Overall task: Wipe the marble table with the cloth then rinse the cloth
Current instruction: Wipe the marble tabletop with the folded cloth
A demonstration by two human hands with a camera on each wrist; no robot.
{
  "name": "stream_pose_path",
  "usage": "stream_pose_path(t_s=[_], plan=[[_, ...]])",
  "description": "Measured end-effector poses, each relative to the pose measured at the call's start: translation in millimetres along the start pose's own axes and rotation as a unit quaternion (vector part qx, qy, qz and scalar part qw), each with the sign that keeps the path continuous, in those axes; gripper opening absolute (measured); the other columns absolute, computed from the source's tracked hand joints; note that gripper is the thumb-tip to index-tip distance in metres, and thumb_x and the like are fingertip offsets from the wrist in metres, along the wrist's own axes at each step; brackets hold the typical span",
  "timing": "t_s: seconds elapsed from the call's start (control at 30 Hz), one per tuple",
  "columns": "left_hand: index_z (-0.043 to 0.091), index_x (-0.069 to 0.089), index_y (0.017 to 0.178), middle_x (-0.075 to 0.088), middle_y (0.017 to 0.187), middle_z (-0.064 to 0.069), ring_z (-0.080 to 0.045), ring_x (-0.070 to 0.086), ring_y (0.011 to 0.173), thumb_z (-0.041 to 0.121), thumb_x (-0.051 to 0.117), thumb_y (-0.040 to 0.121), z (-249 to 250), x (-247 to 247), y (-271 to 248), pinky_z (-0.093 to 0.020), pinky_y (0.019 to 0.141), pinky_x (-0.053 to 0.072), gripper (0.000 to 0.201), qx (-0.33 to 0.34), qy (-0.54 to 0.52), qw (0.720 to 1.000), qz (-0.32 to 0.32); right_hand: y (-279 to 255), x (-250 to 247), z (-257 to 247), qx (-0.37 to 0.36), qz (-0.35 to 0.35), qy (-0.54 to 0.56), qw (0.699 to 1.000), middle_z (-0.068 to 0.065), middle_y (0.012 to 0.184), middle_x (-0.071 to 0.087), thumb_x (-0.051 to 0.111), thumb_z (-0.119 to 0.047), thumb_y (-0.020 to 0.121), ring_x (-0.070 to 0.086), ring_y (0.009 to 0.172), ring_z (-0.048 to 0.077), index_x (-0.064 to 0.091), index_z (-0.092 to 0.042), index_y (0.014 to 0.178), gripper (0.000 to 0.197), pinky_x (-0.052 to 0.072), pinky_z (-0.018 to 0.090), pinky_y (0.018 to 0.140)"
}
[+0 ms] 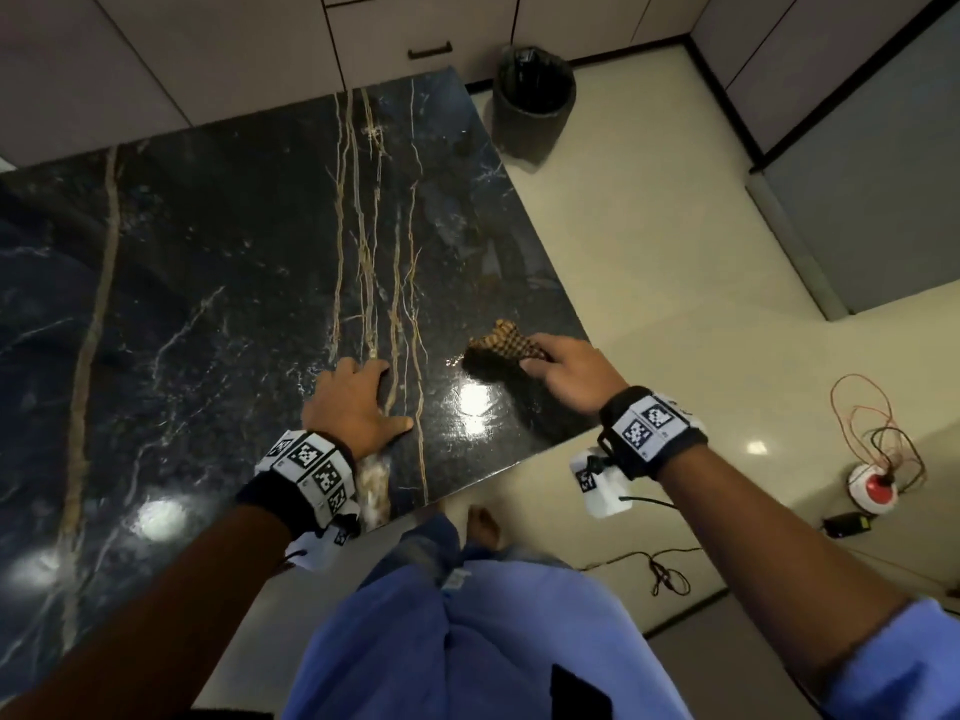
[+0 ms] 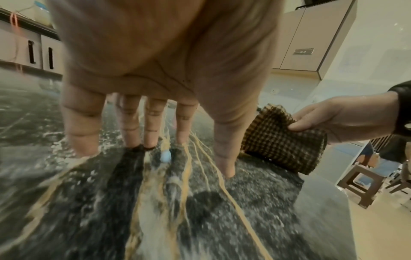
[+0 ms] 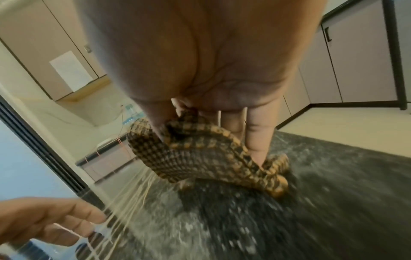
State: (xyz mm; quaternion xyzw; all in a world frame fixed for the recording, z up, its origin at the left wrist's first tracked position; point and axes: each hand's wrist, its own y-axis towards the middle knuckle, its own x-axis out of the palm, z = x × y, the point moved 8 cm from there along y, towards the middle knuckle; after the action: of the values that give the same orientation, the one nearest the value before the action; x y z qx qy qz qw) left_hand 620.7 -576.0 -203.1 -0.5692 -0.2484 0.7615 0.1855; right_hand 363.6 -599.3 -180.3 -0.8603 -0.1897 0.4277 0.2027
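A black marble table (image 1: 218,262) with tan and white veins fills the left of the head view. Near its right front corner lies a brown-and-yellow checked cloth (image 1: 501,343), bunched up. My right hand (image 1: 563,368) pinches the cloth (image 3: 200,156) between thumb and fingers, its lower folds touching the marble (image 3: 311,202). My left hand (image 1: 358,402) rests with straight spread fingers on the marble (image 2: 111,202), to the left of the cloth (image 2: 282,140), holding nothing. The left wrist view shows my left hand (image 2: 155,132) with fingertips down and my right hand (image 2: 333,121) gripping the cloth's edge.
A dark waste bin (image 1: 535,101) stands on the cream floor beyond the table's far right corner. Cabinets (image 1: 415,33) line the far wall. Cables and a red-and-white device (image 1: 872,488) lie on the floor at right. A small stool (image 2: 364,181) stands past the table edge.
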Motion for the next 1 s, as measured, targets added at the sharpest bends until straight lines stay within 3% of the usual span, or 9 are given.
stream_pose_path(t_s=[0.1, 0.2, 0.27, 0.4, 0.5, 0.67, 0.73, 0.83, 1.0], plan=[[0.027, 0.042, 0.138, 0.043, 0.138, -0.007, -0.032, 0.040, 0.127, 0.052, 0.075, 0.073, 5, -15, 6, -0.050, 0.100, 0.044, 0.077, 0.015, -0.017, 1.000, 0.011, 14, -5, -15, 0.004, -0.007, 0.173, 0.985, 0.002, 0.102, 0.073, 0.056, -0.043, 0.084, 0.066, 0.099, 0.024, 0.068, -0.025, 0.102, 0.028, 0.047, 0.046, 0.097], [0.027, 0.045, 0.135, 0.045, 0.137, -0.006, -0.031, 0.039, 0.127, 0.049, 0.075, 0.074, 12, -28, 10, -0.051, 0.100, 0.043, 0.071, 0.029, -0.030, 0.999, 0.024, 27, -5, -35, 0.012, -0.053, 0.358, 0.932, 0.004, 0.102, 0.073, 0.058, -0.024, 0.093, 0.069, 0.094, 0.023, 0.068, -0.017, 0.105, 0.018, 0.052, 0.039, 0.088], [0.027, 0.046, 0.134, 0.044, 0.138, -0.005, -0.031, 0.038, 0.128, 0.048, 0.075, 0.075, 15, -35, 12, -0.052, 0.101, 0.042, 0.069, 0.032, -0.034, 0.999, 0.027, 36, -12, -31, 0.048, -0.037, 0.376, 0.924, 0.002, 0.096, 0.071, 0.054, -0.015, 0.096, 0.070, 0.083, 0.019, 0.065, -0.015, 0.109, 0.017, 0.057, 0.035, 0.076], [0.027, 0.043, 0.138, 0.040, 0.143, -0.004, -0.031, 0.035, 0.131, 0.048, 0.074, 0.077, 21, -42, 14, -0.053, 0.102, 0.041, 0.071, 0.037, -0.029, 0.998, 0.031, 42, -56, 25, 0.148, 0.165, 0.161, 0.962, 0.000, 0.083, 0.069, 0.055, -0.016, 0.087, 0.060, 0.073, 0.020, 0.066, -0.027, 0.097, 0.018, 0.045, 0.030, 0.072], [0.028, 0.043, 0.138, 0.041, 0.142, -0.004, -0.030, 0.035, 0.131, 0.048, 0.074, 0.076, 24, -39, 15, -0.054, 0.101, 0.042, 0.073, 0.034, -0.019, 0.999, 0.028, 35, -63, 11, 0.056, 0.230, 0.008, 0.972, -0.002, 0.093, 0.070, 0.057, -0.020, 0.091, 0.060, 0.083, 0.018, 0.070, -0.026, 0.102, 0.019, 0.041, 0.024, 0.075], [0.026, 0.037, 0.141, 0.034, 0.146, -0.005, -0.030, 0.031, 0.135, 0.048, 0.078, 0.072, 29, -30, 18, -0.056, 0.103, 0.040, 0.084, 0.018, 0.019, 0.999, 0.023, 36, 2, -50, -0.176, 0.166, -0.110, 0.964, 0.002, 0.129, 0.061, 0.052, -0.028, 0.095, 0.054, 0.118, 0.018, 0.059, -0.021, 0.127, 0.033, 0.044, 0.039, 0.103], [0.025, 0.029, 0.145, 0.025, 0.152, -0.005, -0.030, 0.023, 0.141, 0.046, 0.081, 0.069, 30, -30, 21, -0.058, 0.106, 0.036, 0.094, 0.007, 0.026, 0.999, 0.030, 48, 33, -57, -0.196, 0.110, -0.170, 0.959, 0.007, 0.152, 0.040, 0.049, -0.039, 0.097, 0.033, 0.140, 0.026, 0.042, -0.023, 0.145, 0.051, 0.026, 0.042, 0.116], [0.027, 0.018, 0.150, 0.011, 0.159, -0.004, -0.031, 0.009, 0.147, 0.044, 0.085, 0.065, 29, -26, 28, -0.062, 0.109, 0.029, 0.109, -0.016, 0.015, 1.000, 0.022, 67, 65, -53, -0.184, 0.049, -0.262, 0.946, 0.002, 0.164, 0.006, 0.036, -0.052, 0.099, 0.004, 0.150, 0.030, 0.013, -0.030, 0.155, 0.065, 0.009, 0.046, 0.120], [0.025, 0.014, 0.151, 0.006, 0.161, -0.005, -0.033, 0.004, 0.147, 0.045, 0.088, 0.059, 34, -14, 40, -0.059, 0.113, 0.025, 0.119, -0.025, 0.001, 1.000, 0.012, 76, 50, -25, -0.203, 0.034, -0.309, 0.928, -0.001, 0.164, 0.001, 0.027, -0.049, 0.101, 0.002, 0.150, 0.028, 0.005, -0.035, 0.155, 0.060, 0.008, 0.046, 0.120]])
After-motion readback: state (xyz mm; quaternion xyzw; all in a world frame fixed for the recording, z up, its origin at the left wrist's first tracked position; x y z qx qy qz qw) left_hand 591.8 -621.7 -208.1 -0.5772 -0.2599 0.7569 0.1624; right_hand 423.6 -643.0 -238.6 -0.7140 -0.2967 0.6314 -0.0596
